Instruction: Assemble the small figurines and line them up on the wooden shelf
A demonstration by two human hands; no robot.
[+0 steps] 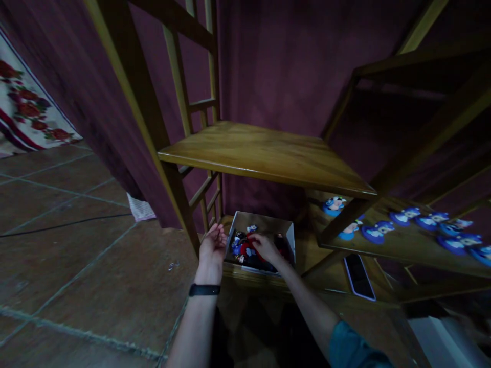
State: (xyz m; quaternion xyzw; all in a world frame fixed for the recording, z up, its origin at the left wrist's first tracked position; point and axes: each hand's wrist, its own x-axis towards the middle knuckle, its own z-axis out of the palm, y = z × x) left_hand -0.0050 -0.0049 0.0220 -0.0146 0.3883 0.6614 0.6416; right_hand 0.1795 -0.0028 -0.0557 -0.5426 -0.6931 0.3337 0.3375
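Several blue-based figurines (378,231) are lined up on a shelf at the right of the frame, and below them a phone (359,277) is laid on a lower board. The space above the hands is crossed by a wooden shelf (261,153), held at its left by a tall post (143,102); a dark curtain (276,76) is hung behind. At the far left, a flowered cloth (28,107) and a thin cable (69,226) are seen. The left hand (212,245), banded at the wrist, is held palm up just beside the box's left edge, its fingers loosely curled and parted. The right hand (263,246) is reached into the box from the lower right, fingers drawn together at something red; whether it is gripped cannot be told. In the open box (290,240), at lower centre, small toys (240,245) in red, blue and black are heaped, partly hidden by the right hand.
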